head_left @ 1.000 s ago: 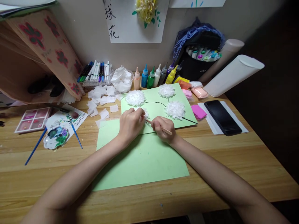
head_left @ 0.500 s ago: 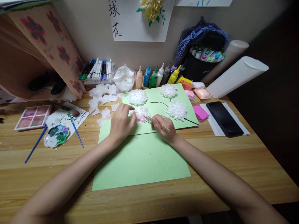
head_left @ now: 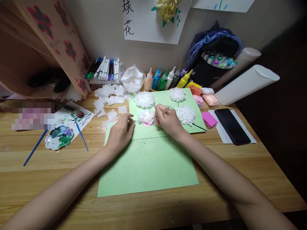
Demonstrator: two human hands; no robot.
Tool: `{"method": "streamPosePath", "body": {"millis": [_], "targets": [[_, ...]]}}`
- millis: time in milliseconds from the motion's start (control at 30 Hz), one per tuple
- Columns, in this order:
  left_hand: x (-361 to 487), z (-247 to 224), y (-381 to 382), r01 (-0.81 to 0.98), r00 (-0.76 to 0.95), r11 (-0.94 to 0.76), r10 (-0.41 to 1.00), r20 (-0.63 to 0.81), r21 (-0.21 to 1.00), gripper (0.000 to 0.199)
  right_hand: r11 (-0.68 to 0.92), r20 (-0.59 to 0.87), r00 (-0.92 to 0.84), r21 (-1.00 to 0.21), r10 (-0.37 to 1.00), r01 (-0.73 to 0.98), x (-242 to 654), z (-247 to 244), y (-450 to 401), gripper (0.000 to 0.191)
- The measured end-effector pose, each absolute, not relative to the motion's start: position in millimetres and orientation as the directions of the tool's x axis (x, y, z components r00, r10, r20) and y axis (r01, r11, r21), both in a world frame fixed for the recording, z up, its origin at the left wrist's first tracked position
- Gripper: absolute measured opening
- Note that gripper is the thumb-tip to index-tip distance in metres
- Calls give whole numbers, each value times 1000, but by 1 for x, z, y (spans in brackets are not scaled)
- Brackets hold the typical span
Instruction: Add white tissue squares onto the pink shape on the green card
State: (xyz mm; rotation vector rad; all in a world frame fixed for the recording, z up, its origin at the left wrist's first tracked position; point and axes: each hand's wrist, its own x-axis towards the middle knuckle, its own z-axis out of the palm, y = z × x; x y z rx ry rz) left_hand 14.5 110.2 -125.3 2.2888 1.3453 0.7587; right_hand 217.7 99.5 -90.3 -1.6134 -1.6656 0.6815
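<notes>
My right hand (head_left: 168,121) is closed around a thin wooden stick (head_left: 165,110), most of it hidden by the fingers. The fingertips are at the right edge of a white paper flower (head_left: 145,117) with pink at its lower side; whether the stick's tip touches it is hidden. My left hand (head_left: 121,132) rests left of that flower, fingers curved and apart, with nothing visible in them. The flower sits on a light green card (head_left: 165,130) with drawn dark stems and other white fringed flowers (head_left: 186,115). A second green sheet (head_left: 148,166) lies in front.
Loose white paper squares (head_left: 112,114) lie beyond my left hand, near a clear bowl (head_left: 132,80) of paper. Paint bottles (head_left: 156,78) and markers (head_left: 105,71) line the wall. A palette (head_left: 59,138) is at left; pink clay (head_left: 209,119) and a phone (head_left: 232,126) at right.
My left hand has drawn back left from the pink-edged flower. My right hand has lifted and turned, tilting the stick. The view has shifted slightly.
</notes>
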Motion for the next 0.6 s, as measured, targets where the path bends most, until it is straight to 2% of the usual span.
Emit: {"method": "streamPosePath", "body": {"millis": [133,200,400,600], "targets": [[14,-126,111,677,404,-475,878,255,561,29,-22,-14,18,-765,1000,643,214,-72,124,40],[14,-125,110,680,405,-478,877,259,556,28,-16,-26,-6,-769,1000,639,216,-70,126,41],[14,-126,111,681,422,-499,865,269,536,28,180,215,33,-881,976,438,235,-83,90,41],[14,-128,110,682,423,-503,863,275,531,27,259,301,26,-857,953,446,246,-110,58,39]]}}
